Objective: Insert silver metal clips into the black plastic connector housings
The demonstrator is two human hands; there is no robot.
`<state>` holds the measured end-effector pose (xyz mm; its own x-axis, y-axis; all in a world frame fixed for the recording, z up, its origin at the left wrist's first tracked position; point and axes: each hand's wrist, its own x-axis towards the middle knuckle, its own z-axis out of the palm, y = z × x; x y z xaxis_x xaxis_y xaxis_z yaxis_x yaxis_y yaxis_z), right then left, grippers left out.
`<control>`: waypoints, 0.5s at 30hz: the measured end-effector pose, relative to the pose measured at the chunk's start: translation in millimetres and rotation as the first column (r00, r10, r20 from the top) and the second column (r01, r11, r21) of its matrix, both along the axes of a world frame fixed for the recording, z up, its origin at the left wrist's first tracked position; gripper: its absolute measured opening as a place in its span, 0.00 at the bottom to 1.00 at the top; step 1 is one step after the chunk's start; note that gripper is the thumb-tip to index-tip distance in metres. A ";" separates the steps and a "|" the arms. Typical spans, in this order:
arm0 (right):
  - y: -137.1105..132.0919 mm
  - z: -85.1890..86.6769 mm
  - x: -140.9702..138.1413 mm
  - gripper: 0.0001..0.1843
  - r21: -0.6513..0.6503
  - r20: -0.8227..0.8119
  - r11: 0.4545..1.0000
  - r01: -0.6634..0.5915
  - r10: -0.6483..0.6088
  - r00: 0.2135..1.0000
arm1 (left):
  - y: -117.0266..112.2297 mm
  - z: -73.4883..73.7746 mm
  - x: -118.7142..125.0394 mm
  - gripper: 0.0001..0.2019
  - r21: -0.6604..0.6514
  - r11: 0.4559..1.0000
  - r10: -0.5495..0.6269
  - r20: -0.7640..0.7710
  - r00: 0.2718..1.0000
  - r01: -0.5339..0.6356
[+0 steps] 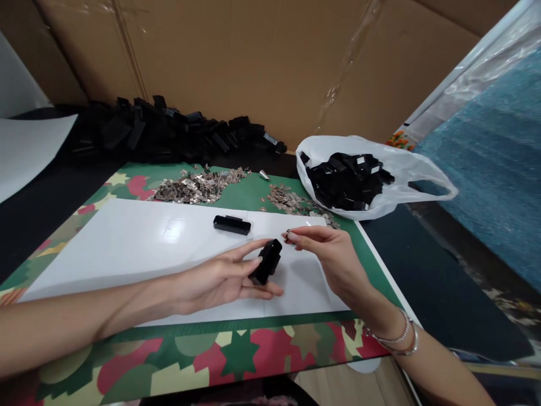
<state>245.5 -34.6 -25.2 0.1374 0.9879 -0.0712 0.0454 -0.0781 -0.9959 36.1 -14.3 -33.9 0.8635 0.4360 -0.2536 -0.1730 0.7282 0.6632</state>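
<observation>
My left hand (228, 279) holds a small black plastic housing (266, 262) between thumb and fingers, tilted up over the white sheet (139, 242). Just to its right, my right hand (327, 254) pinches a tiny metal piece (287, 235) at its fingertips, close to the housing's top end. Another black housing (232, 224) lies flat on the white sheet a little beyond my hands.
Two heaps of small metal pieces (198, 185) (291, 200) lie on the green patterned mat (236, 349). A white plastic bag (406, 169) at the right holds several black housings. A long pile of black housings (169, 132) runs along the cardboard wall (253, 56).
</observation>
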 end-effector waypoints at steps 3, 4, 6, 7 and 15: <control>-2.2 -3.2 -9.2 0.07 0.005 -0.056 0.999 0.036 -0.036 0.998 | -0.4 1.2 -0.1 0.23 -0.014 1.000 -0.023 0.033 0.999 0.024; -2.4 -4.6 -11.7 0.07 0.003 -0.068 0.999 0.040 -0.040 0.997 | -0.3 1.2 -0.2 0.22 -0.016 1.000 -0.022 0.038 0.999 0.023; -2.5 -7.7 -15.3 0.07 -0.001 -0.072 0.999 0.049 -0.049 0.996 | 0.0 0.4 -0.5 0.19 -0.025 1.000 -0.014 0.036 0.999 0.014; -2.6 -9.2 -16.3 0.08 -0.002 -0.067 0.998 0.055 -0.055 0.996 | 0.1 -0.2 -0.7 0.19 -0.032 0.999 -0.006 0.031 0.999 0.007; -7.8 -16.3 -22.2 0.09 0.120 0.065 0.987 0.106 -0.114 0.991 | -0.4 -0.7 -0.5 0.19 -0.075 0.997 0.005 0.033 0.999 -0.003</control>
<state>223.3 -42.4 -41.5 0.2460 0.9676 0.0565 0.1140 0.0290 -0.9931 35.6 -14.7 -34.6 0.8703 0.4200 -0.2574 -0.1966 0.7752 0.6004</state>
